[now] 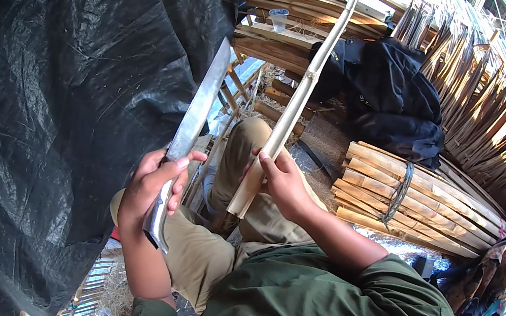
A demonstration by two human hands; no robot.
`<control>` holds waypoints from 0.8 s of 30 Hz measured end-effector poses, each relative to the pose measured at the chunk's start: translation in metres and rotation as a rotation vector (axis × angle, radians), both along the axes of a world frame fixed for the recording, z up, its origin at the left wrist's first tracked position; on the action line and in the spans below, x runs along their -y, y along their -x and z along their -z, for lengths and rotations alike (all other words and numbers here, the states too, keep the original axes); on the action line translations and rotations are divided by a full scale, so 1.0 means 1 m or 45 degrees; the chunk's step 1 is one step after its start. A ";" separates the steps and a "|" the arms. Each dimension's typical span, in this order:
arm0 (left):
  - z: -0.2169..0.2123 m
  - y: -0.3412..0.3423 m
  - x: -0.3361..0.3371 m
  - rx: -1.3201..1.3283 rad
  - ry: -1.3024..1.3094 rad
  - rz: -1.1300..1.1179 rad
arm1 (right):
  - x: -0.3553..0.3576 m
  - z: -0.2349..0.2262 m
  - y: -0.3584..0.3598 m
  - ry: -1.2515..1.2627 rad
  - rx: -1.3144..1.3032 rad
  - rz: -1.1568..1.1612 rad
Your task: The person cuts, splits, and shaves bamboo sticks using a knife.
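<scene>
My left hand (146, 188) is closed round the handle of a machete (200, 106). Its long blade points up and away from me, beside a black plastic sheet. In my right hand (284, 182) I grip a split bamboo strip (295, 108) near its near end, thumb on top and fingers partly hidden behind it. The strip slants far and to the right, with a node about midway, and its far end runs out of the top of the picture. Blade and bamboo are apart. My knees, in tan trousers, lie beneath both hands.
Black plastic sheeting (92, 77) hangs along the left. A tied bundle of split bamboo (423, 200) lies at right, with dark cloth (398, 92) behind it. Stacked bamboo slats (317, 11) and a plastic cup (278, 20) are at the back. Thin strips (477, 95) stand far right.
</scene>
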State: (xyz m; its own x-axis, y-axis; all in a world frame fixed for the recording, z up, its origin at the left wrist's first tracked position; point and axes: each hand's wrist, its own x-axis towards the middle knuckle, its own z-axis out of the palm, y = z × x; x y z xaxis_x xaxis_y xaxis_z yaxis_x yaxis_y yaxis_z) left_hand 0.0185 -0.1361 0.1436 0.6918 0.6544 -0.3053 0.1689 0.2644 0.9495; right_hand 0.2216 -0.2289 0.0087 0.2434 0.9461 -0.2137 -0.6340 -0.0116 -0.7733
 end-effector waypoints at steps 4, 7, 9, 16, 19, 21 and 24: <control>-0.007 -0.024 0.003 -0.037 -0.091 0.023 | 0.005 0.000 -0.013 0.186 0.302 -0.126; -0.008 -0.042 0.007 -0.062 -0.138 0.037 | 0.009 0.005 -0.023 0.263 0.247 -0.183; -0.005 -0.051 0.006 -0.067 -0.176 0.078 | 0.009 0.017 -0.027 0.306 0.213 -0.194; 0.005 -0.074 0.009 -0.123 -0.100 0.210 | 0.001 0.054 -0.030 0.443 0.379 -0.133; 0.011 -0.079 0.009 -0.131 -0.108 0.244 | -0.001 0.071 -0.039 0.496 0.498 -0.194; 0.013 -0.083 0.010 -0.148 -0.097 0.240 | 0.000 0.069 -0.045 0.559 0.751 -0.183; 0.024 -0.085 0.015 -0.173 -0.221 0.170 | 0.005 0.070 -0.041 0.553 1.015 0.091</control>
